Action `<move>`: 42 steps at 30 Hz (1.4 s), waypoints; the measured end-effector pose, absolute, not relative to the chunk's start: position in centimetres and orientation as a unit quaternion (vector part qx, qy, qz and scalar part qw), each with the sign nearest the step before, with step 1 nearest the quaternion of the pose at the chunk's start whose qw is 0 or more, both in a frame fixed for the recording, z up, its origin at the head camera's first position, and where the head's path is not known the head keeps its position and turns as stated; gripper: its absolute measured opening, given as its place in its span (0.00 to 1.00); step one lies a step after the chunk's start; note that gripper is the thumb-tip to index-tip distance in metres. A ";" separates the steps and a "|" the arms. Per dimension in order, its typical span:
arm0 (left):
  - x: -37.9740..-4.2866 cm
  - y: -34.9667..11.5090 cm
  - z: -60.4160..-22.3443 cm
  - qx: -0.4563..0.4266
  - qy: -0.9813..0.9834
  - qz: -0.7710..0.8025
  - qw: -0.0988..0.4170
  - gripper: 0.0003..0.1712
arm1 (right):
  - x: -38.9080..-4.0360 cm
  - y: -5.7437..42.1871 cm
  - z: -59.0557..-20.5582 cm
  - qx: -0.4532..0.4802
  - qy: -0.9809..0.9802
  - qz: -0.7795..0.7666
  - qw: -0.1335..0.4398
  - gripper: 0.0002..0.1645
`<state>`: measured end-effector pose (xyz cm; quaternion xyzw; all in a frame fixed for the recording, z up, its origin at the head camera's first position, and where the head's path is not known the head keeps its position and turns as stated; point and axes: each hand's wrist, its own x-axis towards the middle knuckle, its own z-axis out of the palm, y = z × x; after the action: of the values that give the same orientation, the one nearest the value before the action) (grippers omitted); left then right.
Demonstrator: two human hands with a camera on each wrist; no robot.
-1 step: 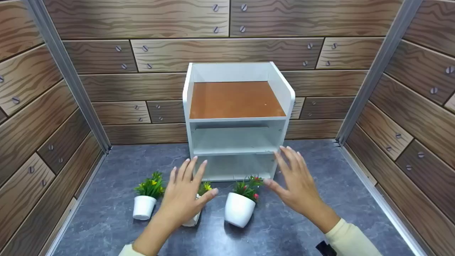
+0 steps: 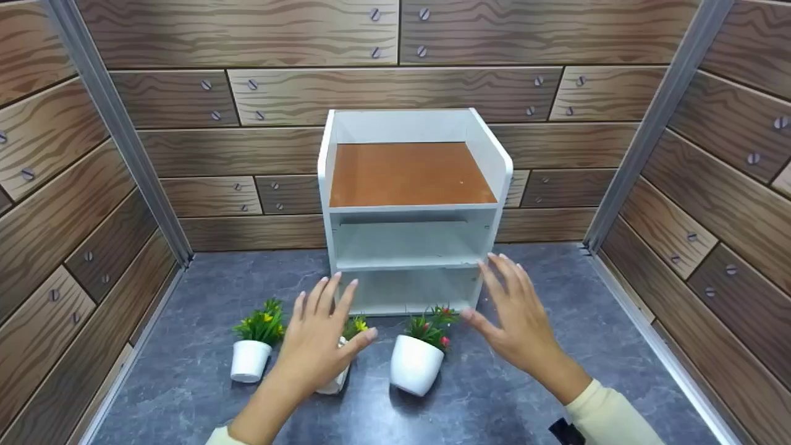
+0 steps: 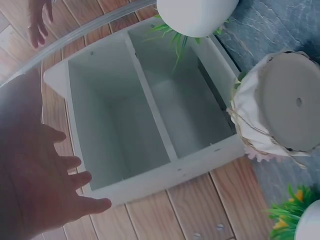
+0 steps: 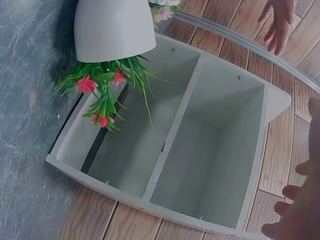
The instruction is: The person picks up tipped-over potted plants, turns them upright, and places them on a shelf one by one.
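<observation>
My left hand [image 2: 318,343], fingers spread and palm down, hovers over the middle potted plant and holds nothing. That plant's cloth-wrapped pot [image 3: 250,110], tied with twine, is mostly hidden behind the hand in the head view. To its left stands a small white pot [image 2: 250,361] with yellow-flowered greenery [image 2: 264,322]. My right hand [image 2: 519,324] is also empty, its fingers extended in the air to the right of a larger white pot [image 2: 416,364] with red flowers [image 4: 86,84]. Behind the plants stands a white shelf unit [image 2: 411,267] with a brown top board [image 2: 411,173].
The shelf unit has two open compartments below its raised-sided top. Wood-patterned walls [image 2: 395,93] enclose the grey marbled floor [image 2: 544,266] at the back and both sides, with metal strips [image 2: 655,346] along the corners and side edges.
</observation>
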<state>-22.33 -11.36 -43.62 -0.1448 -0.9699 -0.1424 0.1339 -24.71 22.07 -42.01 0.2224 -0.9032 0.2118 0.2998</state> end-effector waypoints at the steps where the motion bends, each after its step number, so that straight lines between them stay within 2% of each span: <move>1: -22.3 -11.5 -43.7 -0.143 -0.969 -0.146 0.137 0.50 | -24.8 22.2 -41.9 0.219 -0.902 0.220 0.301 0.45; 4: -21.9 -12.1 -44.0 -0.134 -0.965 -0.169 0.150 0.49 | -25.2 22.5 -41.3 0.205 -0.896 0.248 0.305 0.44; 11: -20.7 -14.3 -45.9 -0.099 -0.942 -0.234 0.218 0.44 | -27.5 23.7 -38.9 0.158 -0.869 0.348 0.314 0.42; 17: -19.8 -16.0 -47.5 -0.057 -0.933 -0.263 0.237 0.43 | -30.5 24.2 -37.1 0.158 -0.834 0.401 0.346 0.40; 25: -19.0 -17.7 -49.8 0.009 -0.937 -0.281 0.207 0.45 | -34.3 23.7 -36.4 0.149 -0.825 0.385 0.385 0.40; 30: -18.9 -19.0 -51.3 0.061 -0.941 -0.289 0.167 0.51 | -36.2 23.5 -35.8 0.127 -0.824 0.385 0.396 0.43; 36: -19.3 -20.4 -52.6 0.095 -0.946 -0.288 0.117 0.59 | -37.5 23.2 -35.0 0.113 -0.817 0.398 0.402 0.43; 42: -19.7 -21.4 -53.7 0.132 -0.943 -0.289 0.101 0.61 | -38.3 22.7 -34.9 0.103 -0.819 0.400 0.398 0.41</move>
<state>-19.72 -21.35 -53.73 0.1319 -0.9428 -0.2891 0.1010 -38.31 22.69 -34.94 0.1026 -0.8192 0.4003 0.3975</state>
